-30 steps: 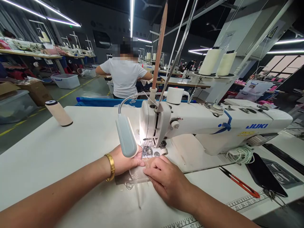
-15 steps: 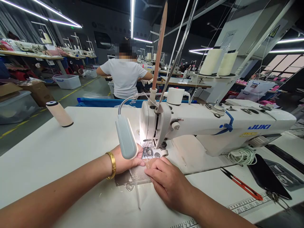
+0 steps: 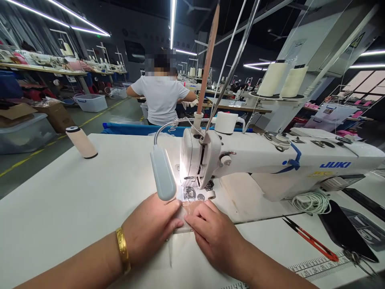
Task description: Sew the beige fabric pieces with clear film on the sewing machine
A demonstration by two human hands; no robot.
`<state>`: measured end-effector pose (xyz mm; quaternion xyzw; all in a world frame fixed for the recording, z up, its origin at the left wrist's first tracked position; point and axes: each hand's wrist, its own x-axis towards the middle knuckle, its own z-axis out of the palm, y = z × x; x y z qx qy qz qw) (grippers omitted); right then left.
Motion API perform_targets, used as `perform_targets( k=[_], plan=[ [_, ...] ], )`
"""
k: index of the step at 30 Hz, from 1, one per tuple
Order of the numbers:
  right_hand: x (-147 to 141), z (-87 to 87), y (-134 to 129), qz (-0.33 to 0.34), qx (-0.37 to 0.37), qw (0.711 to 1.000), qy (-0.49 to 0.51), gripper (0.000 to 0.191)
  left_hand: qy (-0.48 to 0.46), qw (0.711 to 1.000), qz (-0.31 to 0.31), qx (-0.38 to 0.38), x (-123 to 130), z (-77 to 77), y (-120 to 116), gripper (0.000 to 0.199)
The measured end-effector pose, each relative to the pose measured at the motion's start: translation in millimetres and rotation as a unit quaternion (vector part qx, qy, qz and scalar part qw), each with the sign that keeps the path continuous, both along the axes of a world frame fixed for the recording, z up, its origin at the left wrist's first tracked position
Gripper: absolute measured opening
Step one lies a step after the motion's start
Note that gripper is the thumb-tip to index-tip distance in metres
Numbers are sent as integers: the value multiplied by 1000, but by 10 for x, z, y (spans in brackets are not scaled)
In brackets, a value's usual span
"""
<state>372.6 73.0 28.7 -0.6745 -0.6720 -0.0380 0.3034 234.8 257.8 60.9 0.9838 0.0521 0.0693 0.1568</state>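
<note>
A small beige fabric piece point(image 3: 189, 207) with a shiny, clear-looking surface lies at the needle area of the white sewing machine point(image 3: 240, 156). My left hand point(image 3: 150, 224), with a gold bracelet point(image 3: 122, 249) at the wrist, is closed on its left edge, thumb and forefinger at the cloth. From the right, my right hand point(image 3: 215, 235) grips the same piece with bent fingers. Both hands cover most of it. Just behind the fingertips is the lit presser foot point(image 3: 190, 193); whether it touches the cloth I cannot tell. A grey lamp head point(image 3: 164, 174) hangs above my left hand.
A peach thread cone point(image 3: 82, 143) stands on the white table point(image 3: 90, 192) at left. Right of my right hand lie red-handled thread snips point(image 3: 313, 240), a black phone point(image 3: 345, 230) and a coiled pale cord point(image 3: 311, 202). A person in a white shirt point(image 3: 162, 98) sits ahead.
My left hand has drawn back toward me from beside the presser foot and now covers the fabric's lower left part. My right hand keeps its grip. The view has shifted slightly.
</note>
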Motion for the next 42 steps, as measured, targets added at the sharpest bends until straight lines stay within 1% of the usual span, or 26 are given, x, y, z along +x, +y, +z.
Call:
perform_targets(
  k=[2, 4, 7, 12, 13, 15, 17, 19, 22, 25, 29, 33, 39, 42],
  plan=[
    [7, 5, -6, 9, 6, 1000, -1, 35, -21, 1000, -18, -4, -23, -106, 44, 14],
    [15, 22, -10, 25, 14, 1000, -2, 38, -36, 999, -39, -8, -27, -160, 94, 18],
    [23, 50, -16, 44, 13, 999, -7, 35, -56, 996, -63, -3, -17, -160, 136, 23],
    [27, 78, -36, 60, -2, 998, -13, 34, -75, 993, -86, 13, -3, -126, 141, 43],
    [29, 83, -41, 63, -4, 998, -13, 34, -71, 994, -86, 17, -6, -129, 141, 44],
    [39, 91, -52, 73, -1, 997, -6, 35, -61, 995, -81, 24, -19, -142, 144, 37],
    [58, 90, -61, 84, 16, 996, 18, 37, -48, 996, -71, 27, -37, -156, 147, 31],
    [83, 77, -63, 79, 36, 995, 52, 38, -33, 997, -66, 26, -51, -161, 149, 30],
    [113, 47, -46, 41, 36, 995, 81, 36, -9, 998, -66, 22, -57, -148, 151, 31],
    [114, 30, -16, 21, 16, 997, 75, 34, -1, 998, -65, 17, -50, -122, 151, 33],
    [99, 30, 3, 20, 4, 998, 67, 37, -3, 998, -67, 10, -58, -87, 145, 35],
    [101, 26, -13, 17, 4, 997, 74, 35, 0, 997, -71, 11, -76, -43, 146, 36],
    [87, 64, -35, 54, 9, 996, 68, 39, 2, 997, -79, 7, -74, 32, 147, 36],
    [73, 82, -40, 57, 1, 997, 53, 38, 20, 997, -75, 7, -66, 71, 134, 35]
  ],
)
